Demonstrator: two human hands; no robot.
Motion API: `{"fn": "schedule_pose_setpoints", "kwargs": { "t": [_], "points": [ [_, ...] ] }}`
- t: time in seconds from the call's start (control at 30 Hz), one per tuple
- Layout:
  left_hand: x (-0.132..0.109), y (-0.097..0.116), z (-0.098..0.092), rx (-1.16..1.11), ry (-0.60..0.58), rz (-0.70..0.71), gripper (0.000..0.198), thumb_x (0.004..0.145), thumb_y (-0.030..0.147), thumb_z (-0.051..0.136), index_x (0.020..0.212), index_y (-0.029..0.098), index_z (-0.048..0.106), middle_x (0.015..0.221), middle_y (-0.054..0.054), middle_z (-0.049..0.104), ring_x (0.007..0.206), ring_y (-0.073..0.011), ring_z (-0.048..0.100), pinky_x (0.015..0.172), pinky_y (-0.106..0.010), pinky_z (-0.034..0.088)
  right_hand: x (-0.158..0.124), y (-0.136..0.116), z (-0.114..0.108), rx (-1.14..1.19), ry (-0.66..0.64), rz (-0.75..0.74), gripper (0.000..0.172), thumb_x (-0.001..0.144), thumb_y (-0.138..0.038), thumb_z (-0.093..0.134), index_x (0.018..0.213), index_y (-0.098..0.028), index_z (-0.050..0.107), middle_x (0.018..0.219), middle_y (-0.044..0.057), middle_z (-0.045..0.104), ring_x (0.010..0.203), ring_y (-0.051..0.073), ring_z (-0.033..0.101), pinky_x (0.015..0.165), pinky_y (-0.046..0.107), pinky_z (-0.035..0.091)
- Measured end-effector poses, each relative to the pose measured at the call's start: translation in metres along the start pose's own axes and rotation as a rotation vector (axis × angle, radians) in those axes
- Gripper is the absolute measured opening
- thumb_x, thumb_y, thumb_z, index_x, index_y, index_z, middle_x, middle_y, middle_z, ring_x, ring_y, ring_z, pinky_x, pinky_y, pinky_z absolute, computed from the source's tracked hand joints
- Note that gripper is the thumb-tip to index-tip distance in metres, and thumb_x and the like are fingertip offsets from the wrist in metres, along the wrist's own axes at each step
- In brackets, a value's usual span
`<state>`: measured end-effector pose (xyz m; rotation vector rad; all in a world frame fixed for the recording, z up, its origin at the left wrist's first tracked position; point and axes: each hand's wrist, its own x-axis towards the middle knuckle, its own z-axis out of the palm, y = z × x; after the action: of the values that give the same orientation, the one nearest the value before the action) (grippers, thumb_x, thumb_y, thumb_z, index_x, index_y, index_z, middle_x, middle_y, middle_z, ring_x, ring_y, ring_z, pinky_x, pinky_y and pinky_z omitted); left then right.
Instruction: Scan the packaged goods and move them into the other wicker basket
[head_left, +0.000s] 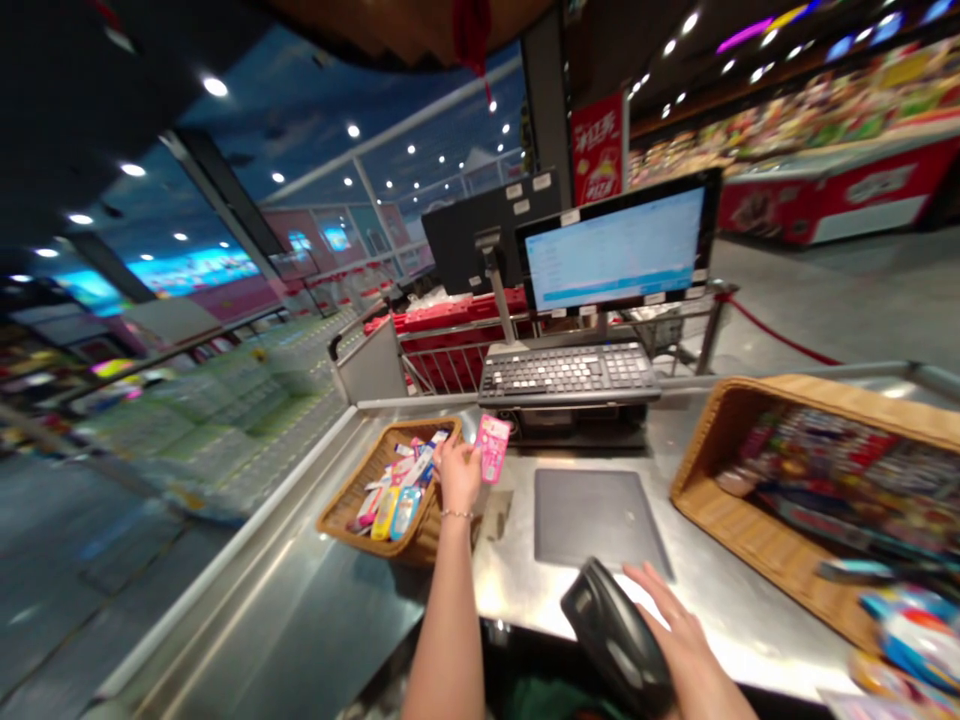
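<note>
Black plastic scanner (611,625) against the right hand (681,640), fingers stretched, grip unclear, just before the mat (598,515); left of the mat, the left hand (457,475) pinches a pink pack (493,448), print illegible, beside a woven basket (354,478); steel counter (300,590); beyond the mat, keyboard (566,372), monitor (615,250) and red banner (598,148) with white Chinese characters

On the red banner (598,150), I can pick out large white Chinese characters that look like 冰红茶; the print lower down escapes me. I also see text on the lit screen (619,250), white stickers (541,182), keyboard (570,370), pink packet (493,448) and red-sided case (817,190), all too small or blurred for me to read.
</note>
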<state>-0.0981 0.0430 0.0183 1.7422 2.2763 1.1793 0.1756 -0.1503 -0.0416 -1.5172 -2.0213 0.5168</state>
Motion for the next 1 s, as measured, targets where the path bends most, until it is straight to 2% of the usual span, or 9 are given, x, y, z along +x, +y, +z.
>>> {"fn": "schedule_pose_setpoints", "kwargs": {
  "t": [0.1,0.2,0.37,0.47,0.77,1.0],
  "points": [
    [-0.001,0.0,-0.001,0.003,0.01,-0.013,0.022,0.078,0.032,0.052,0.069,0.022,0.069,0.116,-0.009,0.065,0.126,-0.0293,0.044,0.109,-0.052,0.028,-0.001,0.001,0.002,0.068,0.057,0.002,0.043,0.075,-0.033,0.054,0.116,-0.022,0.065,0.144,0.018,0.049,0.136,0.04,0.038,0.102,0.062,0.042],
    [-0.001,-0.001,-0.001,0.008,0.018,-0.029,0.021,0.077,0.031,0.053,0.069,0.022,0.069,0.118,-0.01,0.064,0.127,-0.0292,0.043,0.108,-0.052,0.029,-0.001,0.004,0.005,0.085,0.072,-0.043,0.046,0.082,-0.039,0.046,0.117,-0.016,0.064,0.144,0.023,0.047,0.136,0.044,0.036,0.1,0.07,0.038],
    [-0.002,-0.003,-0.003,0.018,0.023,-0.061,0.019,0.076,0.03,0.055,0.07,0.021,0.07,0.123,-0.01,0.062,0.129,-0.0309,0.041,0.107,-0.053,0.029,-0.002,0.015,0.014,0.056,0.037,-0.096,0.048,0.085,-0.037,0.043,0.123,-0.013,0.06,0.145,0.025,0.044,0.14,0.042,0.03,0.099,0.069,0.04],
    [-0.003,-0.004,-0.005,0.018,0.025,-0.072,0.019,0.076,0.03,0.055,0.071,0.021,0.071,0.124,-0.01,0.062,0.129,-0.0312,0.04,0.107,-0.054,0.029,-0.003,0.02,0.02,0.034,0.062,-0.121,0.048,0.084,-0.036,0.044,0.124,-0.012,0.059,0.144,0.025,0.045,0.141,0.04,0.028,0.101,0.067,0.039],
    [-0.003,-0.016,-0.007,0.004,0.02,-0.044,0.02,0.076,0.031,0.053,0.072,0.022,0.071,0.11,-0.01,0.067,0.124,-0.0309,0.046,0.109,-0.055,0.027,0.0,0.017,0.028,0.093,0.139,-0.093,0.046,0.081,-0.039,0.052,0.119,-0.015,0.062,0.14,0.024,0.051,0.136,0.043,0.038,0.101,0.068,0.039],
    [-0.002,-0.029,-0.011,0.01,0.031,-0.032,0.019,0.075,0.03,0.054,0.069,0.023,0.07,0.105,-0.009,0.068,0.121,-0.0294,0.048,0.109,-0.054,0.026,0.0,0.024,0.033,0.024,0.072,-0.153,0.051,0.084,-0.038,0.046,0.127,-0.015,0.057,0.147,0.021,0.044,0.141,0.04,0.029,0.102,0.065,0.04]
  ]
}}
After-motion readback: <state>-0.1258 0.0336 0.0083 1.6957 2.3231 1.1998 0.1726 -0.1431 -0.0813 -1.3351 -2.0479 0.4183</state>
